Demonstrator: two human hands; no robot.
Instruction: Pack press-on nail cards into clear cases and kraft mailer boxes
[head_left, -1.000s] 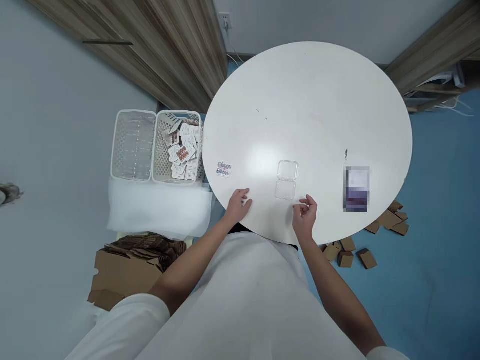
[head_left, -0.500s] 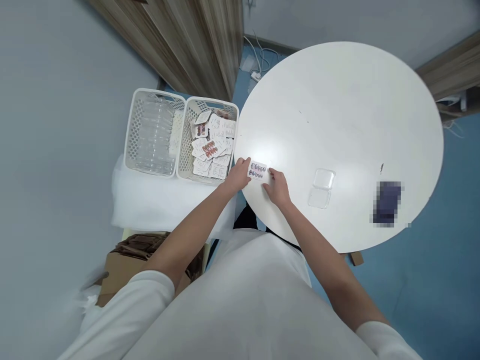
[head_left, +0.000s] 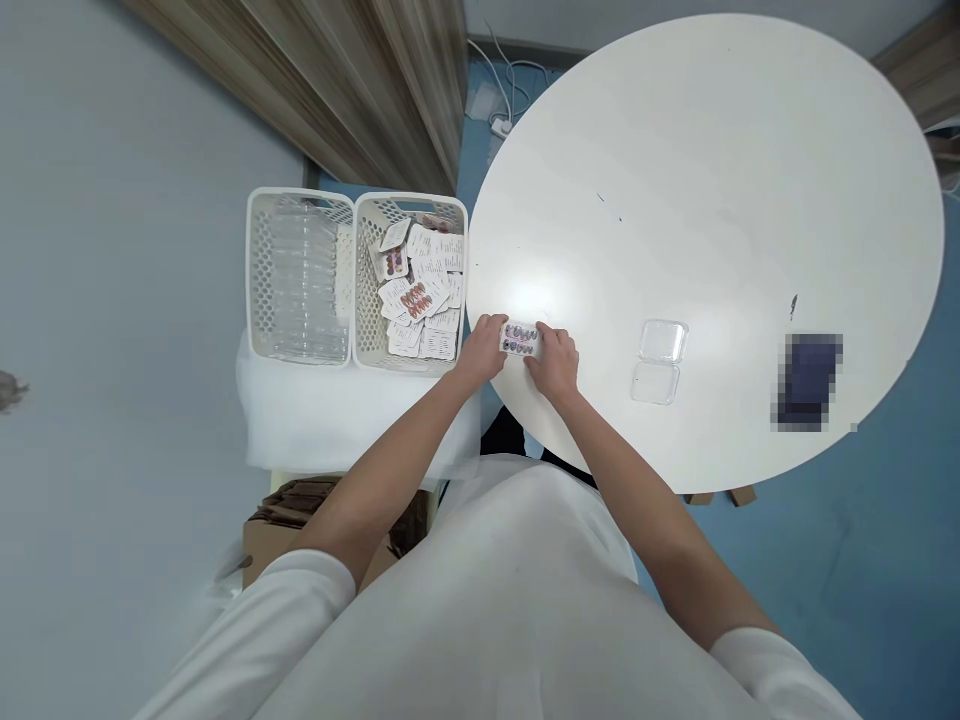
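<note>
Both hands hold a small white card of press-on nails (head_left: 520, 339), with two rows of shiny purplish nails facing up, over the near left part of the round table. My left hand (head_left: 482, 350) is closed on the card's left edge. On the right edge, the fingers and thumb of my right hand (head_left: 553, 362) are closed too. Some way to the right, a clear plastic case (head_left: 659, 362) lies unfolded on the table, its two halves side by side.
Left of the white table (head_left: 697, 200) stands a white basket (head_left: 362, 290) heaped with nail cards (head_left: 420, 300). Beside it, another basket (head_left: 256, 270) contains clear plastic cases (head_left: 307, 280). A blurred dark object (head_left: 808, 382) lies at the table's right. Cables (head_left: 510, 95) run along the floor behind.
My right hand has closed on the right edge of the nail card, which it was just beside before. The view has shifted slightly; the open case stays on the table.
</note>
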